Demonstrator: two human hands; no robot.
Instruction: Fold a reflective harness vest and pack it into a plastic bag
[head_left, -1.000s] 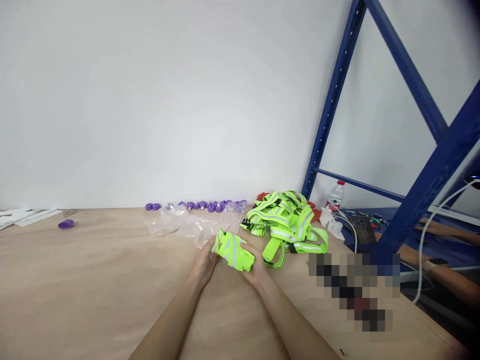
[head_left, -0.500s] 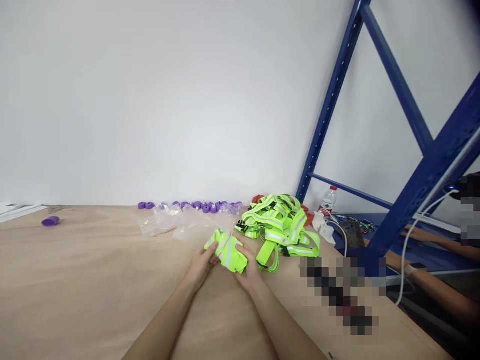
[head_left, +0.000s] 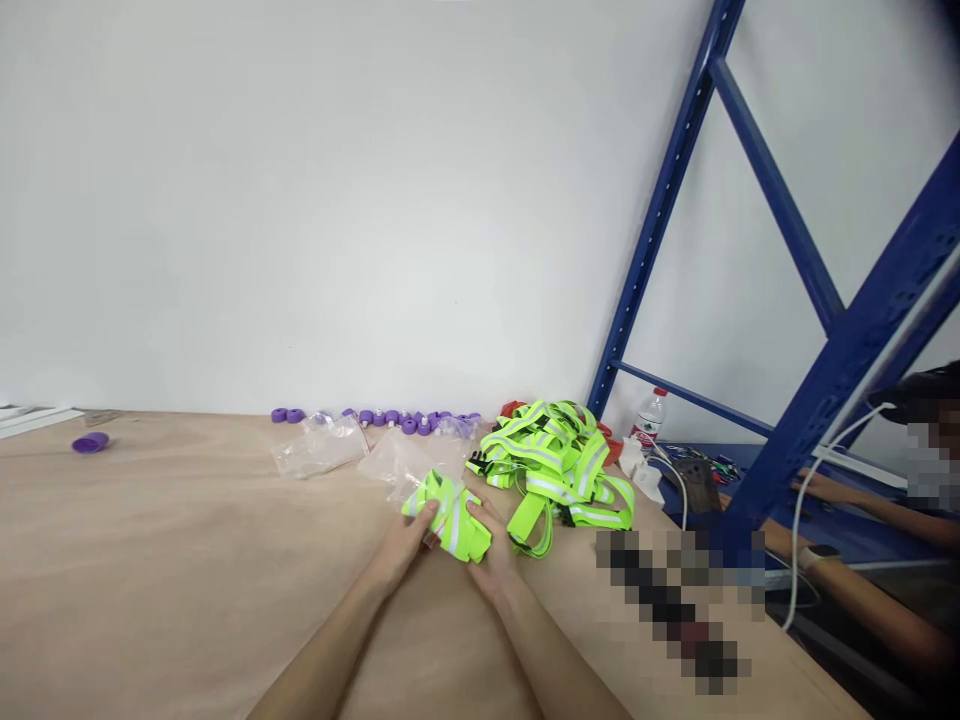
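A folded bundle of neon yellow-green strap (head_left: 454, 522) with silver stripes is held between both hands above the brown tabletop. My left hand (head_left: 403, 545) grips its left end, thumb on top. Around its right side is my right hand (head_left: 495, 550), with some fingers hidden behind the bundle. Just right of my hands lies a tangled pile of the same neon straps (head_left: 555, 455) with black buckles. Clear plastic bags (head_left: 322, 445) lie flat beyond my left hand.
Purple round pieces (head_left: 409, 422) line the wall, and a purple cup (head_left: 91, 443) lies far left. Blue rack posts (head_left: 652, 220), a bottle (head_left: 649, 418) and a white cable (head_left: 802, 500) stand right. Another person's forearms (head_left: 862, 590) show beyond the rack.
The view has shifted slightly, so the surroundings sit a little lower and further left. Both hands still hold the bundle, which is turned slightly.
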